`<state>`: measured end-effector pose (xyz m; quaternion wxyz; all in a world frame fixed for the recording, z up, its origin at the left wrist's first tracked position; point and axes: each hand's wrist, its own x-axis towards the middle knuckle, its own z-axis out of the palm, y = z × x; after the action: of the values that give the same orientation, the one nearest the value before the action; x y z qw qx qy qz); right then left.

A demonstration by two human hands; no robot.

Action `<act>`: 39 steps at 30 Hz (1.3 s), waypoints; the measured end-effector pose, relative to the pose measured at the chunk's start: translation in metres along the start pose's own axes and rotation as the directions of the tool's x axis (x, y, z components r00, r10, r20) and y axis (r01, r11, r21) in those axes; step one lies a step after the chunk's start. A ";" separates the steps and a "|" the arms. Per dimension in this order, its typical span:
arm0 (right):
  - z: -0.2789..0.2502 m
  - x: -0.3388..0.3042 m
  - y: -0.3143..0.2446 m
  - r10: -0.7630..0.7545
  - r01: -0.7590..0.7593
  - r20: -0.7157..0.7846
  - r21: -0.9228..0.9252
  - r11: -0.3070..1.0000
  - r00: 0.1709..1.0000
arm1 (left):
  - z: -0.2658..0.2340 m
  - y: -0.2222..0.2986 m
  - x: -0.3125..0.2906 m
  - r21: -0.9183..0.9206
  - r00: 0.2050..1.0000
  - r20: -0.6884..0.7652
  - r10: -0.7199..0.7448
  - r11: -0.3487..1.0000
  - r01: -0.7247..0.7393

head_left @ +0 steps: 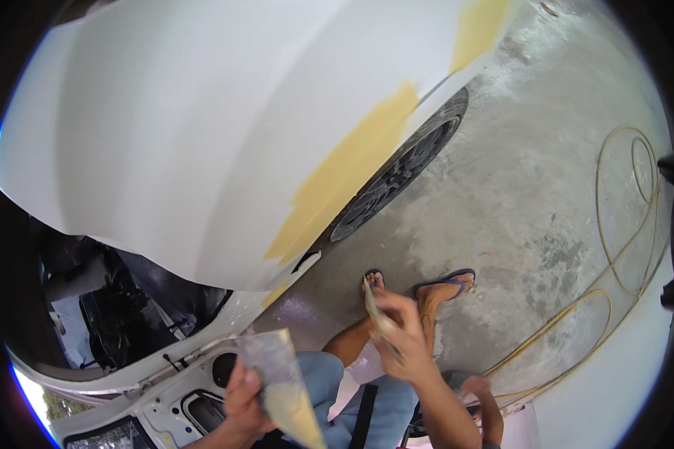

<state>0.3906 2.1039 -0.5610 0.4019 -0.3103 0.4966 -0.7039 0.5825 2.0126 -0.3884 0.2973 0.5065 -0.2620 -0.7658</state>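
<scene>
At the lower left, my left hand (243,400) grips a flat mixing board (283,385) smeared with grey and yellow filler; it is tilted up. My right hand (403,333) is closed around a thin, flat spreader (378,318), seen nearly edge-on, to the right of the board. Neither hand touches the car. Ahead of them is a white car body panel (180,142) with a long band of yellow filler (352,168) along the wheel arch. A second yellow patch (478,34) lies farther along the panel.
A dark wheel (401,176) sits under the arch. At left is the car's open doorway (112,307), with an opened door (180,415) near me. A yellow hose (603,295) loops over the concrete floor (524,179). Another person's arm (487,404) shows at lower right.
</scene>
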 end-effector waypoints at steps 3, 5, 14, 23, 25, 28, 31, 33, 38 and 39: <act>-0.033 -0.040 -0.074 0.092 -0.095 0.063 0.046 0.994 0.994 | 0.022 -0.043 0.036 -0.076 0.981 0.072 -0.183 0.979 0.188; -0.043 -0.052 -0.095 0.084 -0.070 0.164 -0.092 0.993 0.983 | 0.042 -0.074 0.042 -0.089 0.912 -0.236 -0.336 0.942 0.325; -0.065 0.056 -0.092 -0.131 0.053 -0.089 -0.590 0.805 0.987 | 0.037 -0.003 0.017 -0.232 0.954 0.282 -0.102 0.957 0.171; -0.032 0.197 -0.046 -0.479 0.202 -0.319 -0.619 0.759 0.818 | 0.017 0.025 -0.006 -0.141 0.993 -0.023 -0.118 0.983 0.114; -0.034 0.200 -0.042 -0.552 0.203 -0.302 -0.710 0.674 0.777 | 0.011 0.026 -0.009 -0.161 0.987 -0.073 -0.140 0.979 0.127; -0.026 0.200 -0.038 -0.589 0.227 -0.258 -0.748 0.623 0.766 | 0.003 0.026 -0.010 -0.152 0.984 -0.070 -0.161 0.977 0.149; -0.011 0.194 -0.036 -0.580 0.237 -0.252 -0.736 0.635 0.775 | -0.002 0.025 -0.013 -0.192 0.983 -0.074 -0.168 0.970 0.151; 0.000 0.185 -0.034 -0.565 0.230 -0.257 -0.725 0.649 0.784 | -0.004 0.026 -0.015 -0.217 0.984 -0.077 -0.163 0.966 0.143; 0.041 0.147 -0.026 -0.510 0.203 -0.222 -0.732 0.650 0.831 | -0.009 0.031 -0.015 -0.236 0.983 -0.065 -0.171 0.960 0.152; 0.052 0.138 -0.024 -0.487 0.199 -0.206 -0.729 0.655 0.849 | -0.010 0.032 -0.015 -0.248 0.982 -0.071 -0.176 0.957 0.154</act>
<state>0.3612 1.9641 -0.5167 0.0099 -0.3814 0.7187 -0.5813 0.6020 2.0005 -0.3604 0.3034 0.5213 -0.1099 -0.7900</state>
